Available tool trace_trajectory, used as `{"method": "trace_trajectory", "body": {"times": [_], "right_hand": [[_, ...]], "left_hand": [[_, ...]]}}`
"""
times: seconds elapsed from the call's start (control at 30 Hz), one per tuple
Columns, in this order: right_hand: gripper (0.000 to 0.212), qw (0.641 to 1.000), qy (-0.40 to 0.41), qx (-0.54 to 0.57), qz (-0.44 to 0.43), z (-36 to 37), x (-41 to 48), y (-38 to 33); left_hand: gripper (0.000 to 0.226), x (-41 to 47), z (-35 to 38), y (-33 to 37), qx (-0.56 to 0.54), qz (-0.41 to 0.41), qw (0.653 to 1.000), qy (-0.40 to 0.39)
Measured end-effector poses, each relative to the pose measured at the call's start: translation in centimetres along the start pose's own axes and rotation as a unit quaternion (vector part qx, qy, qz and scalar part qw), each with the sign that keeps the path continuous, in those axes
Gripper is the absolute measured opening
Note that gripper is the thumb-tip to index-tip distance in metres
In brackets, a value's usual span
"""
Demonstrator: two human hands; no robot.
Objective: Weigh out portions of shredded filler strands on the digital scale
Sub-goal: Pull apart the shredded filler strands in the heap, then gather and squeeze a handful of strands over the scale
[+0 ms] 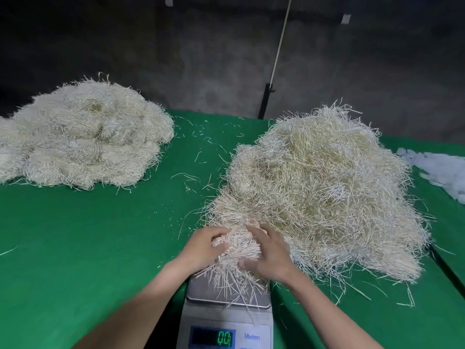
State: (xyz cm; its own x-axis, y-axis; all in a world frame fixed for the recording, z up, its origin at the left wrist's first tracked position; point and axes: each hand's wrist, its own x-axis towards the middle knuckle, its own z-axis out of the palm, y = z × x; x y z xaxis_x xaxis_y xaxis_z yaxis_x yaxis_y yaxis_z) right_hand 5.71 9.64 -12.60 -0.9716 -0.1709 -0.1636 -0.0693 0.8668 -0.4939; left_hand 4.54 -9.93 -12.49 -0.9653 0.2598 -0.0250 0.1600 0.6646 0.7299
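While left hand [203, 248] and right hand [266, 255] both clutch a tuft [239, 244] over the scale [227, 311] (readout near zero), lower it gently, release fully; top up from heap [322, 185] at 2 o'clock.

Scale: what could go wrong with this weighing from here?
1. The bundle held by the left hand and right hand borders the pile; tangled strands could skew the reading.
2. Strands overhang the pan edge onto the scale body and may go unweighed.
3. The display shows about 0.01; hands pressing down would falsify it.
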Motion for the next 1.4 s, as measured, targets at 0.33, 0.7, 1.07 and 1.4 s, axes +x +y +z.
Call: {"method": "trace_trajectory", "body": {"times": [0.33, 0.7, 1.07, 1.4], "right_hand": [[0.080, 0.991, -0.027, 0.122, -0.048, 0.4, -1.4, 0.6], [0.100, 0.995, -0.069, 0.046, -0.064, -5.0, -2.4, -0.9], [0.087, 0.993, -0.056, 0.052, -0.094, -6.1, -3.2, -1.7], [0.092, 0.992, -0.051, 0.057, -0.102, -6.0, -3.1, -1.8]], "left_hand": [[0.031, -2.0, 0.2, -0.1, -0.010, -0.046, 0.998, 0.036], [0.013, -2.9, -2.9, 2.2, -0.087, -0.013, 0.975, 0.202], [0.009, -2.7, -3.7, 3.5, -0.143, -0.021, 0.970, 0.194], [0.015, -2.6, -3.5, 3.8, -0.157, -0.012, 0.970, 0.185]]}}
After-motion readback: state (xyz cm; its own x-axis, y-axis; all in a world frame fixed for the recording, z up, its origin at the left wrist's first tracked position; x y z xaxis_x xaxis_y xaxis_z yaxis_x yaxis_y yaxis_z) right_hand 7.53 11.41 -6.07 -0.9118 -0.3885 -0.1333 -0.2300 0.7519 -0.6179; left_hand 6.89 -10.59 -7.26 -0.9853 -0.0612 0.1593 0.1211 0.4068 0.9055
